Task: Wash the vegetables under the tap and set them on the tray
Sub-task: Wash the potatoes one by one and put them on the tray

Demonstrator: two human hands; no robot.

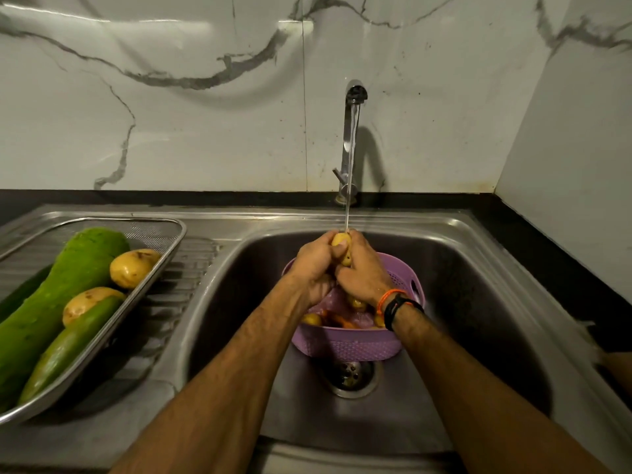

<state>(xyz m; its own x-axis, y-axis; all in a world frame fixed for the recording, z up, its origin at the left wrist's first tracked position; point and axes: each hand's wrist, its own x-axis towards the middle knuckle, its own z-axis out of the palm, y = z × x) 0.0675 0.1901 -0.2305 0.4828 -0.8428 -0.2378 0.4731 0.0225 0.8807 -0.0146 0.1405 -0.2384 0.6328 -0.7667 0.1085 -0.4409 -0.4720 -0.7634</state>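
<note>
Both hands meet over the sink basin (461, 268), directly under the running tap (352, 131). The left hand (316, 265) and the right hand (362, 271) are each curled around one small potato (342, 241), which shows yellow between the fingers. The stream of water (348, 213) lands right on top of it.

Beneath the hands a purple plastic colander (345, 347) sits in the basin, just behind the drain (349, 376). More potatoes and something orange lie inside it; hard to tell what the orange pieces are.

On the drainboard to the left stands a steel mesh tray (171, 241). In it: a large green gourd (61, 285), a slimmer green cucumber (71, 343) beside it, and two washed potatoes (131, 266), one partly tucked behind the cucumber.

Right wrist wears orange and black bands (395, 302).
</note>
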